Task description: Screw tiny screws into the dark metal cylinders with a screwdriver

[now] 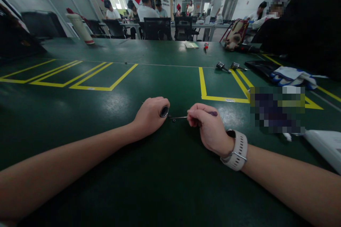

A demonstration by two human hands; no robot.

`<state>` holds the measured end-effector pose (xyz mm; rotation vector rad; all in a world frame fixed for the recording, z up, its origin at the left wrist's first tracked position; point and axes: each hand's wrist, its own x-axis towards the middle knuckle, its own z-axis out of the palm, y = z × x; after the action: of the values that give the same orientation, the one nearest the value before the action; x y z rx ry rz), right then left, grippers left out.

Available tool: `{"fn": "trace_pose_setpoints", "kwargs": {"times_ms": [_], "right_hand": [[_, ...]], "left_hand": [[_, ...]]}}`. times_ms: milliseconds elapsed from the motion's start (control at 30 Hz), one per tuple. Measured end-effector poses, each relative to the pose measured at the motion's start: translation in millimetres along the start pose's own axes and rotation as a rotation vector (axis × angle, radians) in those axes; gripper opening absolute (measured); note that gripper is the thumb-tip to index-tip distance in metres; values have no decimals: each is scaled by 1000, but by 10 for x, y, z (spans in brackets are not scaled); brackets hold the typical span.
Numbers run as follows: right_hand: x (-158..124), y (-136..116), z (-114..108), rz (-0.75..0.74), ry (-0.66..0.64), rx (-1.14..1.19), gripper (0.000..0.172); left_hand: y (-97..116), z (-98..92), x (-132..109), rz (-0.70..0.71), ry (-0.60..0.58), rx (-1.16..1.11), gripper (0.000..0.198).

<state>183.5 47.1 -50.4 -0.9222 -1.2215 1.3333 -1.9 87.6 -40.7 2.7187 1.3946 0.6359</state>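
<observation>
My left hand (pixel 152 115) is closed around a metal cylinder (pixel 164 111), whose dark hollow end faces right, out of the fist. The rest of the cylinder is hidden by my fingers. In a pinch grip, my right hand (pixel 206 122) holds a small screwdriver (pixel 179 117) with a thin metal shaft and a dark handle. Its tip points left, close to the cylinder's open end. Two tiny dark rings, one a small ring (pixel 174 120) just below the shaft and another small ring (pixel 169 116) near the tip, lie by the left fist.
Two metal cylinders with thin shafts, a left one (pixel 221 66) and a right one (pixel 236 66), lie farther back on the green table (pixel 160 170). Yellow tape (pixel 223 98) marks boxes. A white-and-blue cloth (pixel 293 77) lies right; a pale bottle (pixel 81 28) leans back left. People sit beyond.
</observation>
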Motion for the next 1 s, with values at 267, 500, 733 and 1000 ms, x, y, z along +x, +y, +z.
{"fn": "trace_pose_setpoints", "kwargs": {"times_ms": [267, 500, 733, 1000], "right_hand": [[13, -23, -2, -4, 40, -22, 21], [24, -44, 11, -16, 177, 27, 20], [70, -17, 28, -31, 237, 108, 20], [123, 2, 44, -54, 316, 166, 17]], "left_hand": [[-26, 18, -10, -74, 81, -147, 5], [2, -53, 13, -117, -64, -249, 16], [51, -72, -12, 48, -117, -162, 20], [225, -68, -68, 288, -173, 73, 42]]}}
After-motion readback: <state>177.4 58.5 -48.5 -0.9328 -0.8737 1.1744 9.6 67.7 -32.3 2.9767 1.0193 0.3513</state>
